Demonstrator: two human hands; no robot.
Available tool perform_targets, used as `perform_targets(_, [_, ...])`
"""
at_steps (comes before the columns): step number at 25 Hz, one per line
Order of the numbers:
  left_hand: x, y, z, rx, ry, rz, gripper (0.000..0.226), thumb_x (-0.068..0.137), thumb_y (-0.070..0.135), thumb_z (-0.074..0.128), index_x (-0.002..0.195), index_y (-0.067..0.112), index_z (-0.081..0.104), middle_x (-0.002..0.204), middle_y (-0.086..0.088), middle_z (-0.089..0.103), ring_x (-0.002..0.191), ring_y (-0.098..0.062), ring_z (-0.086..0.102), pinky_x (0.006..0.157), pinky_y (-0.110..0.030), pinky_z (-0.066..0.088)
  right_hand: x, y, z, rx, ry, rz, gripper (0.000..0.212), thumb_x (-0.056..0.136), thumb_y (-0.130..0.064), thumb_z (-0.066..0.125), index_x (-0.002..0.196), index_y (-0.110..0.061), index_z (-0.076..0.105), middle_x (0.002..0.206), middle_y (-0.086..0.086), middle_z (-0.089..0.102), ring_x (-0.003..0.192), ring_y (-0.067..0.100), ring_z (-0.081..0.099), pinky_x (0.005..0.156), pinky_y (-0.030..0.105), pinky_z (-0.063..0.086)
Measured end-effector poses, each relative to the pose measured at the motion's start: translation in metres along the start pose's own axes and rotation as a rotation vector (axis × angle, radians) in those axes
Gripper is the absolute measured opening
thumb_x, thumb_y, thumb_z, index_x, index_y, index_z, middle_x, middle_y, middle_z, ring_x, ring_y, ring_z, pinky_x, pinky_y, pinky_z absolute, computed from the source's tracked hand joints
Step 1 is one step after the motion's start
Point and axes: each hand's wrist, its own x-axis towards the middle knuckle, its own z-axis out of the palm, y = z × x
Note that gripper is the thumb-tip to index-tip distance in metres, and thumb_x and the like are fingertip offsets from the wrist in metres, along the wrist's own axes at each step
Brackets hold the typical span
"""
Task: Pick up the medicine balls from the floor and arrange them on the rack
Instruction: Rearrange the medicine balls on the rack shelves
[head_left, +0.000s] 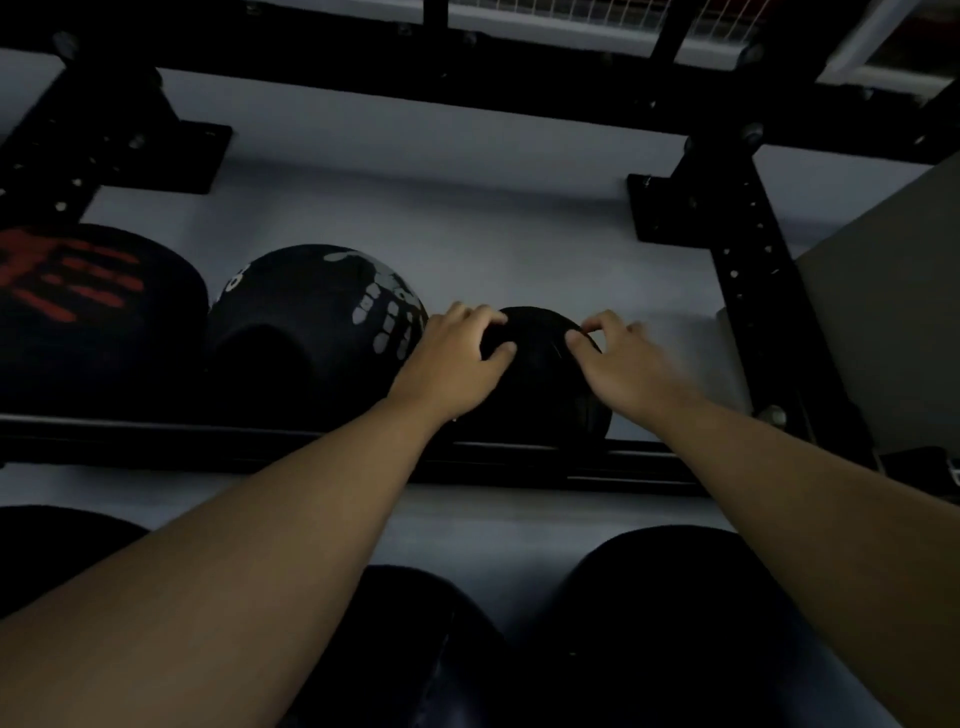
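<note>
Medicine ball, small, plain black, round (540, 374): sits on the black metal rack's (571, 462) front rail toward its right end, just beside the larger black ball with a white handprint (317, 322). My left hand (457, 358) and right hand (618, 364) cup its top, fingers curled, not clamped. Risk: if I release off-centre, I judge it may roll over the front rail to the grey floor (467, 249).
</note>
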Motion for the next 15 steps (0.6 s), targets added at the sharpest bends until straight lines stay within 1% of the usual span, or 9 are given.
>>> perform_targets(1, [0.006, 0.004, 0.010, 0.010, -0.026, -0.051, 0.053, 0.104, 0.052, 0.049, 0.153, 0.031, 0.048, 0.158, -0.003, 0.045, 0.150, -0.031, 0.036, 0.119, -0.045, 0.035, 0.007, 0.007, 0.007, 0.056, -0.033, 0.069, 0.063, 0.104, -0.063, 0.037, 0.155, -0.025, 0.040, 0.157, 0.021, 0.039, 0.140, 0.047, 0.045, 0.116, 0.051, 0.038])
perform_targets(3, [0.019, 0.011, 0.028, -0.034, -0.062, -0.167, 0.067, 0.100, 0.068, 0.042, 0.161, 0.040, 0.034, 0.171, 0.000, 0.028, 0.158, -0.035, 0.022, 0.126, -0.055, 0.026, 0.019, 0.018, 0.018, 0.230, -0.113, 0.190, 0.083, 0.100, -0.074, 0.030, 0.166, -0.025, 0.022, 0.168, 0.021, 0.029, 0.148, 0.046, 0.039, 0.122, 0.055, 0.034])
perform_targets(5, [0.024, 0.014, 0.042, -0.090, -0.031, -0.235, 0.079, 0.091, 0.081, 0.043, 0.160, 0.044, 0.030, 0.174, 0.002, 0.022, 0.159, -0.036, 0.019, 0.126, -0.059, 0.023, 0.029, 0.024, 0.028, 0.406, -0.175, 0.248, 0.095, 0.094, -0.083, 0.029, 0.168, -0.025, 0.014, 0.170, 0.019, 0.031, 0.150, 0.043, 0.041, 0.121, 0.055, 0.036])
perform_targets(7, [0.025, 0.014, 0.053, -0.091, 0.047, -0.231, 0.086, 0.083, 0.087, 0.048, 0.157, 0.045, 0.034, 0.170, 0.003, 0.026, 0.157, -0.035, 0.022, 0.124, -0.058, 0.024, 0.037, 0.029, 0.034, 0.542, -0.192, 0.255, 0.102, 0.088, -0.088, 0.035, 0.168, -0.027, 0.016, 0.168, 0.017, 0.037, 0.148, 0.040, 0.044, 0.118, 0.050, 0.040])
perform_targets(9, [0.024, 0.011, 0.057, -0.106, 0.102, -0.217, 0.089, 0.077, 0.090, 0.051, 0.153, 0.046, 0.038, 0.167, 0.005, 0.032, 0.155, -0.032, 0.026, 0.123, -0.057, 0.026, 0.042, 0.032, 0.039, 0.605, -0.178, 0.248, 0.106, 0.084, -0.090, 0.041, 0.167, -0.025, 0.021, 0.165, 0.015, 0.042, 0.145, 0.038, 0.047, 0.108, 0.045, 0.045])
perform_targets(10, [0.024, 0.009, 0.058, -0.115, 0.118, -0.213, 0.089, 0.076, 0.090, 0.052, 0.152, 0.046, 0.040, 0.166, 0.005, 0.034, 0.154, -0.031, 0.027, 0.123, -0.056, 0.027, 0.045, 0.032, 0.042, 0.613, -0.162, 0.249, 0.107, 0.083, -0.090, 0.043, 0.165, -0.023, 0.024, 0.163, 0.015, 0.044, 0.142, 0.038, 0.050, 0.106, 0.043, 0.046])
perform_targets(12, [0.024, 0.005, 0.058, -0.137, 0.143, -0.203, 0.086, 0.078, 0.087, 0.055, 0.152, 0.044, 0.041, 0.164, 0.004, 0.036, 0.153, -0.028, 0.030, 0.124, -0.055, 0.030, 0.050, 0.029, 0.046, 0.599, -0.133, 0.246, 0.109, 0.081, -0.090, 0.045, 0.164, -0.021, 0.028, 0.159, 0.016, 0.047, 0.137, 0.038, 0.053, 0.111, 0.048, 0.048])
perform_targets(13, [0.023, 0.004, 0.058, -0.155, 0.156, -0.197, 0.085, 0.080, 0.084, 0.057, 0.153, 0.042, 0.042, 0.163, 0.002, 0.037, 0.153, -0.027, 0.031, 0.124, -0.054, 0.031, 0.053, 0.027, 0.047, 0.594, -0.123, 0.238, 0.109, 0.080, -0.089, 0.045, 0.163, -0.020, 0.030, 0.157, 0.016, 0.049, 0.135, 0.038, 0.055, 0.111, 0.051, 0.049])
perform_targets(15, [0.021, -0.001, 0.060, -0.182, 0.197, -0.182, 0.084, 0.084, 0.079, 0.058, 0.154, 0.036, 0.042, 0.162, 0.000, 0.038, 0.151, -0.024, 0.033, 0.123, -0.050, 0.034, 0.056, 0.023, 0.048, 0.591, -0.117, 0.214, 0.108, 0.079, -0.088, 0.047, 0.162, -0.019, 0.034, 0.153, 0.015, 0.052, 0.130, 0.038, 0.058, 0.109, 0.052, 0.052])
